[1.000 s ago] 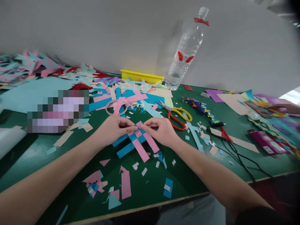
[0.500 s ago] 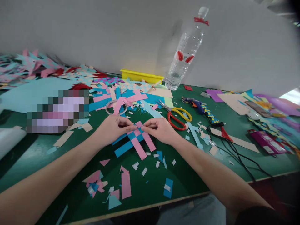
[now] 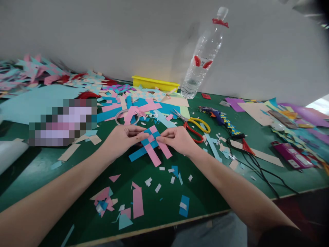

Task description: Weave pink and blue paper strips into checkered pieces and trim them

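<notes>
Between my hands is a small woven piece of pink and blue paper strips [image 3: 151,153], its loose pink and blue ends pointing toward me. My left hand [image 3: 122,139] pinches its left side, thumb on top and fingers beneath. On the right side my right hand [image 3: 177,140] pinches its edge the same way. The piece is tilted, and its checkered middle faces up between my thumbs. Just beyond my right hand lie scissors [image 3: 197,129] with one yellow and one red handle loop. A roll of clear tape [image 3: 118,117] lies behind my left hand.
Paper scraps [image 3: 138,202] are strewn over the green table [image 3: 210,192] near its front edge. A clear plastic bottle [image 3: 203,51] and a yellow tray [image 3: 154,84] stand at the back wall. To the right are dark cords [image 3: 259,175] and a purple packet [image 3: 293,156].
Both hands have lifted and tilted the woven paper piece slightly, so more of its checkered middle shows. My thumbs have moved a little farther apart along it.
</notes>
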{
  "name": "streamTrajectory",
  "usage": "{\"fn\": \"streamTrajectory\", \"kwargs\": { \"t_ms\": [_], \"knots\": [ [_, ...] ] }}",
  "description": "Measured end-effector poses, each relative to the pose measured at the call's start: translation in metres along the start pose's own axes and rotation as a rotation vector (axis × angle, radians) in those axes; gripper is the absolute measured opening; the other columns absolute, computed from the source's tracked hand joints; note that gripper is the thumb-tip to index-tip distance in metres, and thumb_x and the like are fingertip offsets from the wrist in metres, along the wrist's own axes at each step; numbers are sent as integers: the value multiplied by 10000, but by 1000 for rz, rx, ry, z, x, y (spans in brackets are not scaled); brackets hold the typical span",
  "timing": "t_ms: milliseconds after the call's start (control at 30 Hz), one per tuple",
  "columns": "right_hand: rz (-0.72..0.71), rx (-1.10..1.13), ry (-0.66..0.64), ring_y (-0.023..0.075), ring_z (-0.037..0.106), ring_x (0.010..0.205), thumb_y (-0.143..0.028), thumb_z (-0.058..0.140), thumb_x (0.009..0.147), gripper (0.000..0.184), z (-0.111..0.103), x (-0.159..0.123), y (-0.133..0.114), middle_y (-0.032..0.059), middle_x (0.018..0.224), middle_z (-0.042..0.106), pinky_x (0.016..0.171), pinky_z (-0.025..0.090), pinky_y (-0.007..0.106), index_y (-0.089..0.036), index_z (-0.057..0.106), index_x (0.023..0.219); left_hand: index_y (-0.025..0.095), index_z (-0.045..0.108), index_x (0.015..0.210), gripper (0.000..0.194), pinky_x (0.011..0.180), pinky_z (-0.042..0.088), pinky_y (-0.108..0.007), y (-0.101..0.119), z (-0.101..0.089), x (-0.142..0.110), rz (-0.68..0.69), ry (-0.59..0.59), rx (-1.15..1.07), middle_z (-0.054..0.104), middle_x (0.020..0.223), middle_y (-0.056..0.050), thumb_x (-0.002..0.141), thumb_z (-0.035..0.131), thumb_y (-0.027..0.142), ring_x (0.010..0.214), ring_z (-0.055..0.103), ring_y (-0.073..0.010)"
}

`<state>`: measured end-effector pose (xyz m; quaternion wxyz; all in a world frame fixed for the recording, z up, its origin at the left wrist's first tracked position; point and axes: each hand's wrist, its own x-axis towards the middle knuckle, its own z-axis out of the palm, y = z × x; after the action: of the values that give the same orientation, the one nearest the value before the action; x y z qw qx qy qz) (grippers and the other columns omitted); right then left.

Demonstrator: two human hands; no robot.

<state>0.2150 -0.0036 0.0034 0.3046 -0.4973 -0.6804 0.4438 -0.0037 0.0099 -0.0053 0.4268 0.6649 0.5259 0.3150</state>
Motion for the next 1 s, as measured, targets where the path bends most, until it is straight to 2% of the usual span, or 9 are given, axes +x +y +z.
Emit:
{"fn": "streamTrajectory", "kwargs": {
  "t_ms": [133,233,400,500,600,767,867,1000],
  "knots": [
    [-20,-1,38,161,663,700,-386,699,728,224,-2,2,1,40,732,723,619,512,271,-170,718,786,212,710,908,326,623,564,-269,-3,0,0,-35,-17,2,738,885,-28,636,775,380,712,684,-201],
    [-29,-2,32,158,655,666,-389,693,730,224,-2,1,1,34,702,715,599,510,275,-173,720,784,209,701,932,343,604,569,-273,-4,0,0,-44,-44,-20,737,790,-19,638,777,369,647,681,-192],
    [-5,0,12,168,669,693,-400,693,728,226,-3,-1,-1,44,723,725,621,522,285,-185,727,790,204,701,902,327,606,576,-280,-4,0,1,-31,-42,-16,742,800,-26,637,773,381,646,687,-196],
    [66,12,-20,194,684,742,-428,748,659,313,-5,-1,-2,54,746,734,646,538,302,-175,725,842,205,705,868,320,586,570,-277,-5,-1,3,-4,-29,25,743,803,-33,623,775,399,669,694,-212],
    [70,0,10,211,689,792,-459,772,616,429,-6,0,-2,69,796,740,679,547,309,-163,719,923,206,700,902,359,601,570,-277,-4,-2,3,-10,-37,48,745,821,-36,617,776,411,698,700,-222],
    [11,-26,25,163,666,695,-454,682,730,294,-6,3,2,50,762,726,625,528,274,-181,724,833,201,676,1020,438,670,560,-287,5,-3,-1,-19,-84,91,743,899,-28,670,732,458,712,695,-210],
    [7,-40,73,143,636,603,-442,660,755,273,-9,4,3,40,676,701,583,513,270,-176,713,776,205,678,1040,386,708,519,-254,12,-9,-5,85,10,221,727,971,-20,792,604,491,831,677,-206],
    [68,-78,116,138,613,508,-469,645,764,326,-13,5,3,52,638,684,517,496,272,-149,705,776,195,692,984,357,624,451,-248,10,-19,-4,192,226,506,726,906,-30,875,472,453,729,648,-192]
  ]
}}
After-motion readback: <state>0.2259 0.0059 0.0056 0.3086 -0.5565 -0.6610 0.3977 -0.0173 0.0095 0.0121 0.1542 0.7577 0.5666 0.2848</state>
